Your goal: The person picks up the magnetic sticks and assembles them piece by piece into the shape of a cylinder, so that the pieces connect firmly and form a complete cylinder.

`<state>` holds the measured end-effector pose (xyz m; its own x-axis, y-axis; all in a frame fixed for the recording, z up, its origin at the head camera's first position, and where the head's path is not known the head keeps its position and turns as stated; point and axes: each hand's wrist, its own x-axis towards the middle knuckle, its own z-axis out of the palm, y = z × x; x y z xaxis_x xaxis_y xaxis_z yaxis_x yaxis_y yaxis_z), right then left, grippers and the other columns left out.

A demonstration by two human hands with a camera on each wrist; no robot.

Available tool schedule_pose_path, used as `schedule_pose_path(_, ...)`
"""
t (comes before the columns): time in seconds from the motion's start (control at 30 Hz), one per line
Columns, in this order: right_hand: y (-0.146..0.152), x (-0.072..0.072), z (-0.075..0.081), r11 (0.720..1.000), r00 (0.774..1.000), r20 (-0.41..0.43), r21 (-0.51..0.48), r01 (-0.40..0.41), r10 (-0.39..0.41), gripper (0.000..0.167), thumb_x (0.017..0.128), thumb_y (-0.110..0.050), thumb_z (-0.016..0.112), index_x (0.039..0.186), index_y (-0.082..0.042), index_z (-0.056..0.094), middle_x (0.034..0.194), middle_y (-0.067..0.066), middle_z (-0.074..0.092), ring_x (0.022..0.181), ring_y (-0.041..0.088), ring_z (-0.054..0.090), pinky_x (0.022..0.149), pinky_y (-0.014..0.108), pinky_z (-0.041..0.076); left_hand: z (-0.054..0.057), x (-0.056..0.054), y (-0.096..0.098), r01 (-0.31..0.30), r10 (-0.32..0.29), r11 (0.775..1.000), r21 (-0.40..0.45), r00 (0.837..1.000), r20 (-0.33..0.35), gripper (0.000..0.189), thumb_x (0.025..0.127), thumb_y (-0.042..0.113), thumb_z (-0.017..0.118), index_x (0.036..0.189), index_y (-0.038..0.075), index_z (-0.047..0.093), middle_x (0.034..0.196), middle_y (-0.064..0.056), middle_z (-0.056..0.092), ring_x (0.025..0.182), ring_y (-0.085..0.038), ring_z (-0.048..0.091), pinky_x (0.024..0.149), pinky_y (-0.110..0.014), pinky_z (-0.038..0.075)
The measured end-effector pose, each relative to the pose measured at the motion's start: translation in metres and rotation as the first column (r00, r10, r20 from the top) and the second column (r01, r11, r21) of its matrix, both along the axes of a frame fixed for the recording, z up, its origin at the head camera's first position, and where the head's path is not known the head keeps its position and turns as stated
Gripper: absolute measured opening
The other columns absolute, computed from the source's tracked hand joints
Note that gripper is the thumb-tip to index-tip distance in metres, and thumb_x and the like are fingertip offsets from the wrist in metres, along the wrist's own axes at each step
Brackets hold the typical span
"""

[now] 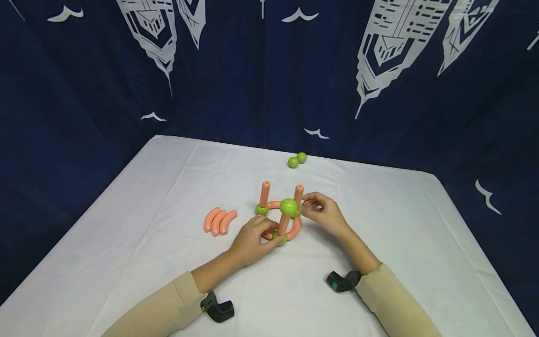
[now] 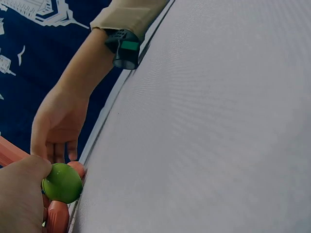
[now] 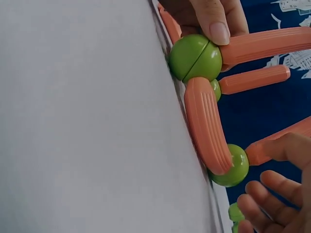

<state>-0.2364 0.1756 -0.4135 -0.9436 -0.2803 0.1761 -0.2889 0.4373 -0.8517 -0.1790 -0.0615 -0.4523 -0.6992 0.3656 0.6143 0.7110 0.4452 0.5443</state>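
A toy frame stands on the table, made of curved orange tubes (image 1: 295,229) joined by green balls into a ring. Three straight orange sticks rise from it; the nearest stick (image 1: 284,225) is topped by a green ball (image 1: 288,207). My left hand (image 1: 253,239) grips the green ball (image 3: 195,57) at the foot of that near stick, thumb on its side. At the right post (image 1: 298,193) is my right hand (image 1: 323,211), fingers loosely bent. In the right wrist view, one finger of it overlaps an orange stick (image 3: 260,151); whether they touch, I cannot tell.
Three curved orange tubes (image 1: 219,222) lie side by side to the left of the frame. Two green balls (image 1: 293,162) rest near the table's far edge. A dark blue printed curtain (image 1: 252,93) hangs behind the white-covered table (image 1: 379,210).
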Motion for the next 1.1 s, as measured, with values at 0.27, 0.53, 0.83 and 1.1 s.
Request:
schedule_pose_path(0.27, -0.013, -0.006, -0.014, 1.0, 1.0, -0.001, 0.02, -0.02, 0.02, 0.032, 0.083, -0.009, 0.072, 0.113, 0.0, 0.065, 0.103, 0.011, 0.066, 0.096, 0.025, 0.06, 0.081, 0.036, 0.047, 0.0, 0.0, 0.0, 0.007, -0.007, 1.0, 0.009, 1.0, -0.006, 0.018, 0.081, 0.02, 0.079, 0.092, 0.011, 0.069, 0.083, 0.004, 0.058, 0.078, -0.009, 0.05, 0.067, -0.023, 0.045)
schedule_pose_path(0.53, -0.017, -0.008, -0.016, 0.998, 0.999, -0.041, 0.065, 0.002, 0.0, 0.029, 0.081, -0.012, 0.072, 0.107, 0.001, 0.066, 0.099, 0.012, 0.068, 0.095, 0.026, 0.059, 0.083, 0.039, 0.048, 0.001, 0.0, 0.001, 0.001, -0.001, 1.0, -0.009, 1.0, -0.005, 0.021, 0.08, 0.02, 0.08, 0.094, 0.009, 0.069, 0.084, 0.002, 0.059, 0.08, -0.011, 0.052, 0.069, -0.024, 0.045)
schedule_pose_path(0.83, -0.017, -0.007, -0.018, 0.998, 0.999, -0.04, 0.068, 0.001, 0.002, 0.027, 0.083, -0.009, 0.071, 0.106, 0.002, 0.066, 0.098, 0.012, 0.067, 0.094, 0.026, 0.059, 0.082, 0.038, 0.048, 0.002, 0.001, 0.001, 0.009, -0.009, 0.999, -0.039, 1.0, -0.001, 0.032, 0.074, 0.023, 0.086, 0.098, 0.01, 0.07, 0.089, 0.001, 0.06, 0.082, -0.012, 0.052, 0.071, -0.025, 0.046)
schedule_pose_path(1.1, -0.011, -0.003, -0.016, 0.998, 0.999, -0.038, 0.062, 0.016, -0.013, 0.027, 0.082, -0.012, 0.074, 0.106, 0.001, 0.067, 0.1, 0.011, 0.068, 0.094, 0.024, 0.06, 0.082, 0.036, 0.049, 0.002, 0.002, 0.0, -0.021, 0.022, 0.998, -0.061, 1.0, 0.01, 0.033, 0.073, 0.022, 0.086, 0.098, 0.009, 0.069, 0.089, 0.002, 0.059, 0.082, -0.013, 0.052, 0.071, -0.026, 0.046)
